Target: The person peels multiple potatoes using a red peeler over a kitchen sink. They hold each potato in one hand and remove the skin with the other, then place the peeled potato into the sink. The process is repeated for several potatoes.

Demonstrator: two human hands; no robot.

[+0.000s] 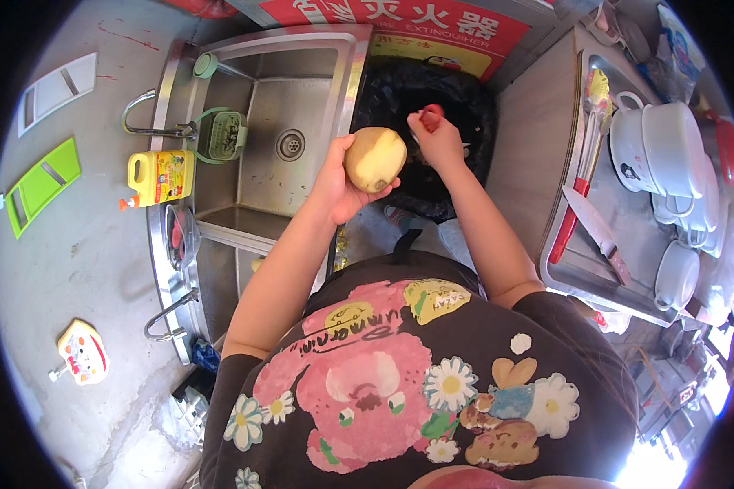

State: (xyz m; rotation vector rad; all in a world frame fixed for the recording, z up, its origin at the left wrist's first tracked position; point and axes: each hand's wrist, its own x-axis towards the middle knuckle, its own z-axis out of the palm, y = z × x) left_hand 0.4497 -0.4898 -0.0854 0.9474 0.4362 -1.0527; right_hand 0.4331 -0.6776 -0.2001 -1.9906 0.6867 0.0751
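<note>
A large potato [375, 160] rests in my left hand [336, 183], its skin brown except for a peeled pale-yellow strip on the upper side. My right hand [438, 142] grips a red-handled tool [432, 116], probably a peeler; its blade is mostly hidden by the fingers. That hand is to the right of the potato and apart from it. Both hands are at the bin [486, 122], which is lined with a black bag; a few pale scraps lie inside it.
The steel sink [348, 79] is on the left, with a green strainer basket [225, 136], a faucet [159, 129] and a yellow detergent bottle [170, 177]. At right, a metal tray [587, 269] carries a kitchen knife [596, 229], red-handled tongs [572, 214] and white enamel pots [673, 147].
</note>
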